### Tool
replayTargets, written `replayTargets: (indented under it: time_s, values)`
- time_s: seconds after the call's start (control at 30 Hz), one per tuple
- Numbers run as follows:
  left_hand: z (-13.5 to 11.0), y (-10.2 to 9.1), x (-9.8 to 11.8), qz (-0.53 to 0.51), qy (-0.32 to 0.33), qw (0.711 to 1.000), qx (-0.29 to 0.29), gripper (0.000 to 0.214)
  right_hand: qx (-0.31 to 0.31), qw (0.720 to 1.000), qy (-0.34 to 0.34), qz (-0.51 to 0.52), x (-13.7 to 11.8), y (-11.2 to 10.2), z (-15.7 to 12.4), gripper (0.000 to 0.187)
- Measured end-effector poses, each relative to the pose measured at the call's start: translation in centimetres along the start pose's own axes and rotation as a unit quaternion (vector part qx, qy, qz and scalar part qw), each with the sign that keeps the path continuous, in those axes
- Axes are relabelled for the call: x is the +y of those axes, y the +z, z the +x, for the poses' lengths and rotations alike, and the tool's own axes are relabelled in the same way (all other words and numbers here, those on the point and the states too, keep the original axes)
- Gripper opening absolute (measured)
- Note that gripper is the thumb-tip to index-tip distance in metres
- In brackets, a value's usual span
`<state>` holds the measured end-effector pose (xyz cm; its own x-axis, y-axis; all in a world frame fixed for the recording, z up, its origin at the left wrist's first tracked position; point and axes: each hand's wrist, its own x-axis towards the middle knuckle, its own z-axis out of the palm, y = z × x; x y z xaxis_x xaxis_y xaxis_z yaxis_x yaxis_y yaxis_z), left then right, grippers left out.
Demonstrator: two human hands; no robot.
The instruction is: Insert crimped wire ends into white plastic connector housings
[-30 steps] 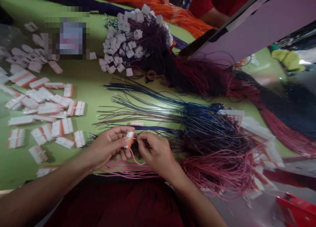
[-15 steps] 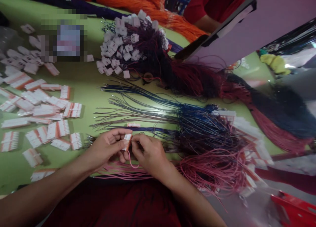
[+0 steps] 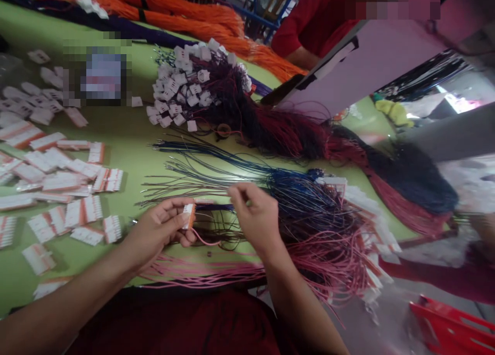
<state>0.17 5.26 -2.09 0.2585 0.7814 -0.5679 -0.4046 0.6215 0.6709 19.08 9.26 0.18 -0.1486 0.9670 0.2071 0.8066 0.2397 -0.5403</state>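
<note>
Lower centre of frame: left hand (image 3: 157,231) pinched a white connector housing (image 3: 189,216), one pink wire (image 3: 203,240) trailing, open end turned toward right hand (image 3: 257,216), whose fingers, closed at the tips, reached into fanned brown wires (image 3: 174,185) on the green counter (image 3: 127,133), seemingly gripping one.

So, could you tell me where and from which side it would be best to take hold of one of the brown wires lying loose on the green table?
Probably near its bare left tip, coming from above with thumb and forefinger. The brown wires fan apart there over the green table, while to the right they tangle into the blue bundle. The right hand is already pinching at that end; the left hand holds the connector.
</note>
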Motion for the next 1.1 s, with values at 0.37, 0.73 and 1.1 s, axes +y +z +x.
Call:
replayTargets:
  time_s: [0.37, 0.73, 1.1]
  values:
    - [0.0, 0.0, 0.1, -0.007, -0.012, 1.0, -0.008, 0.05, -0.044, 0.931, 0.047, -0.359, 4.7, 2.0, 3.6, 0.017]
    - [0.1, -0.2, 0.0, -0.009, -0.005, 1.0, -0.016, 0.043, -0.023, 0.963, 0.06, -0.263, 4.6, 1.2, 3.8, 0.017]
    - [0.3, -0.2, -0.1, -0.01, 0.0, 1.0, 0.0, 0.047, -0.121, 0.992, 0.007, -0.025, 1.9, -0.6, 2.3, 0.014]
